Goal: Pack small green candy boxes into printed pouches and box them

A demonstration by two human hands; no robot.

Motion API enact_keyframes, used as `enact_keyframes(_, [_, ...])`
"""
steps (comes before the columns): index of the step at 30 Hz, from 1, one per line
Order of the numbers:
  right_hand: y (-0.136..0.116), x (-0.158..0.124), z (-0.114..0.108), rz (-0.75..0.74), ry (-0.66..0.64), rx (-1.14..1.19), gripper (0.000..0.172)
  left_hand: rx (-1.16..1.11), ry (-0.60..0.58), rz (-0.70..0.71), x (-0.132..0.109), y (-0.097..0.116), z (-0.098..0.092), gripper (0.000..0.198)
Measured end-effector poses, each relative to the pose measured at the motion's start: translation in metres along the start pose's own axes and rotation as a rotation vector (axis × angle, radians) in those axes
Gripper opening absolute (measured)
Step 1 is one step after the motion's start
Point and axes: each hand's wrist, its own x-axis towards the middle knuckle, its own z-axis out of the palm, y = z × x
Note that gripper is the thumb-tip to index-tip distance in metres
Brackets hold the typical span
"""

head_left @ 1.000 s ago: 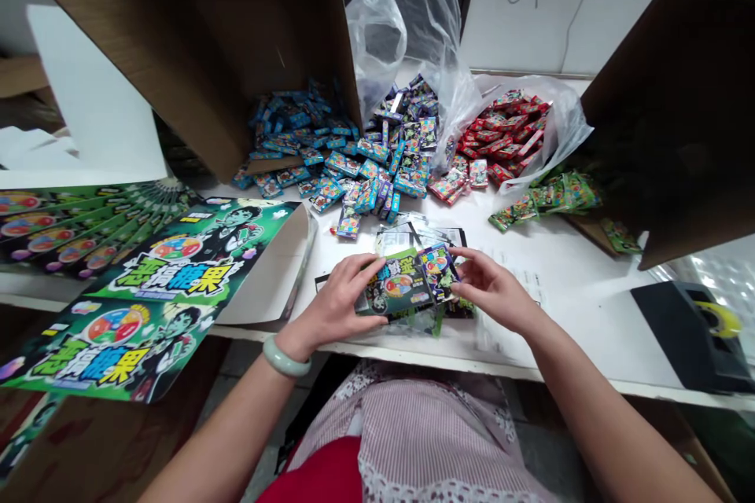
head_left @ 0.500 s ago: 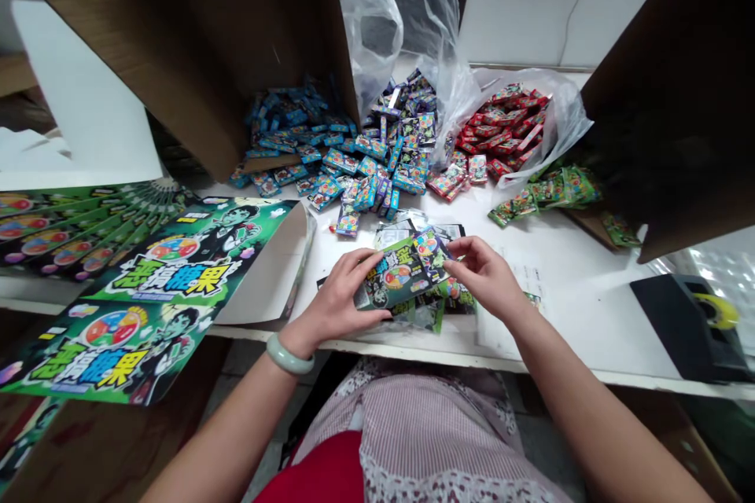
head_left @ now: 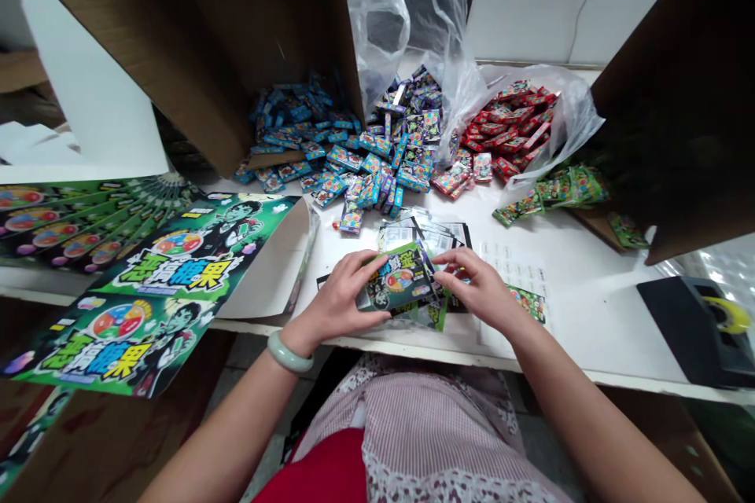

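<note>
My left hand (head_left: 339, 295), with a pale bangle at its wrist, grips a green and black printed candy pouch (head_left: 398, 280) between thumb and fingers. At the pouch's right end, my right hand (head_left: 480, 287) pinches a small purple candy packet (head_left: 429, 263). Most of this packet is now covered by the pouch; whether it lies inside or behind cannot be made out. Under both hands, flat pouches with clear and black panels (head_left: 433, 232) lie spread on the table. A sheet of round clear stickers (head_left: 519, 259) and a green packet (head_left: 528, 302) are beside my right hand.
Behind lie piles of blue packets (head_left: 345, 161), purple packets (head_left: 421, 122), red packets (head_left: 513, 126) in a plastic bag, and green packets (head_left: 572, 185). Cardboard boxes (head_left: 194, 39) flank both sides. Printed card sheets (head_left: 171, 263) overhang the left front edge; a tape dispenser (head_left: 696, 330) stands right.
My right hand has moved slightly left and the purple packet has slid mostly out of sight at the pouch's right end. My left hand keeps its hold. The view has shifted slightly.
</note>
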Motion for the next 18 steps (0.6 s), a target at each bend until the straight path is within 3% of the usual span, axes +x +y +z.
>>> enact_keyframes(4, [0.006,-0.005,0.008,-0.113,-0.056,-0.061,0.026,0.001,-0.003,0.016,-0.002,-0.001,0.0,0.088])
enact_keyframes(6, [0.012,0.006,0.007,-0.121,-0.079,-0.039,0.029,0.011,0.022,-0.003,-0.004,-0.004,-0.001,0.088])
enact_keyframes(8, [0.019,0.034,0.0,-0.117,0.004,-0.046,0.031,0.026,0.052,-0.04,-0.006,-0.009,-0.005,0.088])
enact_keyframes(11, [0.026,0.099,-0.012,-0.112,0.24,-0.211,0.026,0.043,0.083,-0.071,-0.008,-0.015,-0.011,0.088])
enact_keyframes(15, [0.026,0.178,-0.008,-0.159,0.265,-0.292,0.038,0.038,0.097,-0.073,-0.007,-0.015,-0.012,0.091])
enact_keyframes(18, [0.028,0.198,-0.001,-0.149,0.249,-0.272,0.03,0.042,0.099,-0.092,-0.009,-0.017,-0.014,0.09])
